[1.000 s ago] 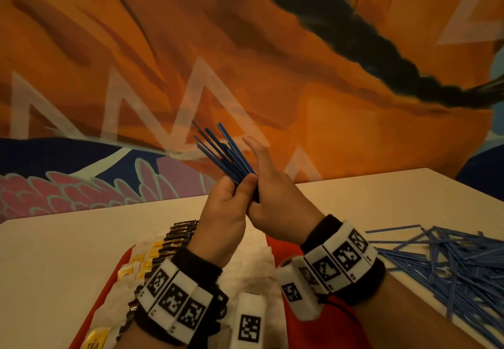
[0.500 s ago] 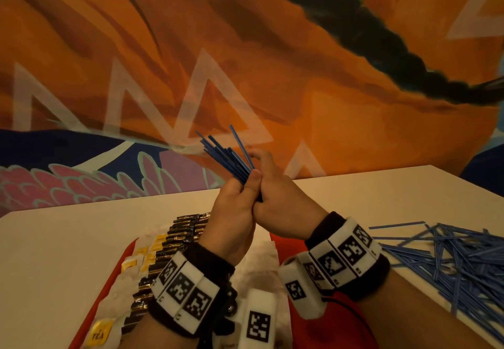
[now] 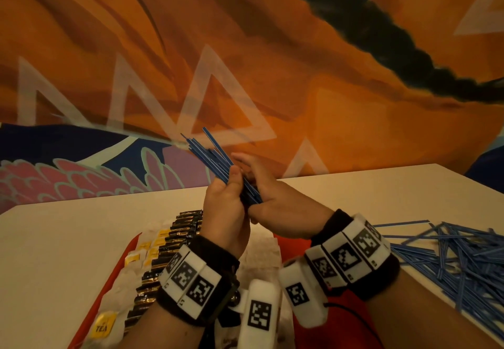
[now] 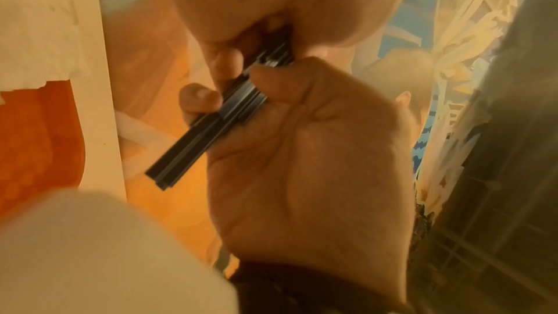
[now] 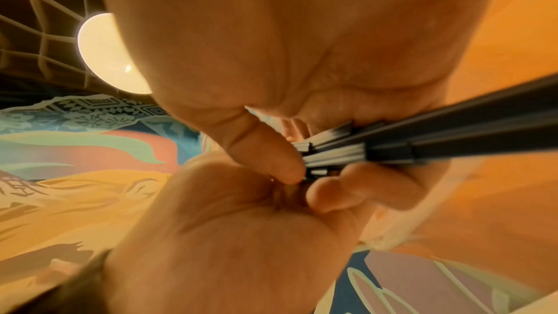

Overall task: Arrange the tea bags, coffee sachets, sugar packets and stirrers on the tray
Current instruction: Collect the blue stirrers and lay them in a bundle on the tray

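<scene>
Both hands hold one bundle of blue stirrers (image 3: 215, 159) in the air above the red tray (image 3: 341, 318). My left hand (image 3: 227, 206) grips the bundle from the left, its thumb along the sticks. My right hand (image 3: 275, 201) wraps the bundle's lower end from the right. The bundle (image 4: 211, 125) leans up and to the left, with one stick jutting past the rest. On the tray lie rows of tea bags (image 3: 103, 327), dark coffee sachets (image 3: 177, 235) and white sugar packets (image 3: 261, 256). The right wrist view shows the stirrer ends (image 5: 329, 152) pinched between fingers.
A big loose heap of blue stirrers (image 3: 452, 256) lies on the white table (image 3: 62, 239) to the right of the tray. An orange and blue painted wall (image 3: 245, 62) rises straight behind the table's far edge.
The hands have drawn closer together around the bundle and the sticks sit tighter. My right fingers, straighter a second ago, now curl round the bundle.
</scene>
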Demonstrator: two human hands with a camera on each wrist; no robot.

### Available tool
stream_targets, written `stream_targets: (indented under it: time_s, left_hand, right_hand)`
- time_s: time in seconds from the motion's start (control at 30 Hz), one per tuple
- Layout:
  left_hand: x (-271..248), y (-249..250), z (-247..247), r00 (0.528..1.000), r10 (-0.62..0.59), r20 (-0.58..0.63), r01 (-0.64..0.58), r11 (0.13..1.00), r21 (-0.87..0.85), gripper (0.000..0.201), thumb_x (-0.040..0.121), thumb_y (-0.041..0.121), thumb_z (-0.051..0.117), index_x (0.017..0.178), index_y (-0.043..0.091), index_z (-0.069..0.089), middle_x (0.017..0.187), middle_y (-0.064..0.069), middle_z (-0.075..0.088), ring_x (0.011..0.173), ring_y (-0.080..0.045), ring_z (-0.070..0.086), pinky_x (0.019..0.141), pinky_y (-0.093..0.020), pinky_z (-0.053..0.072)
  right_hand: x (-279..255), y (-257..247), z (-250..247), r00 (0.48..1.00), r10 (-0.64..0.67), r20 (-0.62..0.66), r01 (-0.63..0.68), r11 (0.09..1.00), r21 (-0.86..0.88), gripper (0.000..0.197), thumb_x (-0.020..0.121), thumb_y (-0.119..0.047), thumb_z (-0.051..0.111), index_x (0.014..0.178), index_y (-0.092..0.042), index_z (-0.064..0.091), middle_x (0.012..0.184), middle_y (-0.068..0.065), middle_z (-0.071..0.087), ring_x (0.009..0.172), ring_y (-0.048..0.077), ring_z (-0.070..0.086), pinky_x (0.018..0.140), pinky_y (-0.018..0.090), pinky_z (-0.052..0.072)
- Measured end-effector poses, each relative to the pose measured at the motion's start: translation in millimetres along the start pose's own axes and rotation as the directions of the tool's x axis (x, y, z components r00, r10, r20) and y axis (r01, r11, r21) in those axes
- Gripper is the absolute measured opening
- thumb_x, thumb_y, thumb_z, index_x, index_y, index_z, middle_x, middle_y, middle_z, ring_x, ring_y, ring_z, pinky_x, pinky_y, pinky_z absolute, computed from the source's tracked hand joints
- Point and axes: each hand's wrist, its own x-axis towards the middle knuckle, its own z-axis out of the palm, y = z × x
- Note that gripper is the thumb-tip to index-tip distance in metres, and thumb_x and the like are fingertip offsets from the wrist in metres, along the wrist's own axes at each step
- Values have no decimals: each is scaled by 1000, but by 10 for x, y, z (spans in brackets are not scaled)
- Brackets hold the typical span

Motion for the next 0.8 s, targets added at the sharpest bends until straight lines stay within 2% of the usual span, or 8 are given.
stream_targets:
  time_s: [0.13, 0.23, 0.3, 0.37, 0.43, 0.57, 0.67, 0.8]
  left_hand:
    - [26, 3, -37, 999, 24, -43, -23, 999, 27, 23, 106, 27, 43, 98, 18, 63, 93, -10, 70, 94, -32, 67, 89, -50, 50]
    - [57, 31, -63, 993, 102, -58, -98, 992, 74, 24, 107, 26, 43, 101, 10, 59, 95, -17, 68, 92, -28, 71, 85, -45, 57]
    - [75, 77, -86, 985, 152, -76, -147, 987, 70, 25, 107, 24, 40, 97, 5, 52, 75, -8, 60, 70, -16, 67, 68, -30, 57]
    - [98, 166, -113, 980, 168, -102, -170, 985, -16, 26, 108, 21, 38, 88, 9, 47, 65, 0, 49, 59, -13, 60, 61, -26, 56]
    - [131, 265, -156, 986, 138, -99, -152, 975, -161, 26, 109, 21, 37, 85, 13, 46, 64, 1, 44, 52, -12, 50, 55, -26, 52]
    - [207, 361, -272, 992, 66, -105, -96, 946, -311, 23, 109, 23, 35, 94, 17, 50, 63, 5, 39, 45, -7, 33, 40, -19, 31]
    - [221, 345, -296, 993, 74, -88, -98, 945, -312, 21, 109, 23, 36, 95, 17, 50, 61, 6, 37, 44, -6, 30, 39, -18, 28]
    - [192, 331, -275, 996, 75, 47, -59, 961, -272, 23, 109, 23, 35, 90, 15, 46, 67, 4, 40, 50, -10, 33, 45, -21, 33]
  right_hand:
    - [0, -22, 69, 1000, -16, -4, 16, 1000, 15, 95, 81, 5, 55, 152, -37, 8, 148, 3, 44, 123, 23, 56, 99, 45, 51]
    - [0, -41, 108, 999, -21, -42, 20, 1000, -21, 97, 78, 0, 57, 153, -35, 6, 150, 2, 40, 133, 16, 45, 105, 37, 46]
    - [-17, -46, 98, 998, 8, -66, -13, 997, -70, 98, 80, -3, 59, 154, -34, 3, 144, 2, 43, 117, 10, 51, 85, 20, 47]
    - [-39, -20, 63, 995, 73, -65, -79, 992, -98, 96, 84, -7, 60, 154, -37, 1, 133, 3, 46, 96, 10, 56, 71, 18, 42]
    - [-69, 39, 14, 985, 169, -40, -173, 977, -126, 87, 87, -13, 59, 153, -37, 7, 131, 5, 49, 97, 17, 59, 75, 27, 46]
    - [-104, 72, -5, 942, 321, 103, -317, 947, -57, 51, 92, -7, 49, 141, -19, 42, 116, 10, 64, 90, 27, 71, 83, 41, 59]
    - [-96, 0, 38, 921, 322, 219, -349, 932, 94, 37, 95, 4, 41, 130, -3, 50, 97, 19, 70, 72, 27, 68, 71, 36, 59]
    - [-93, -20, 121, 914, 306, 267, -356, 920, 167, 29, 97, 9, 30, 113, 4, 53, 81, 14, 63, 62, 20, 64, 62, 28, 57]
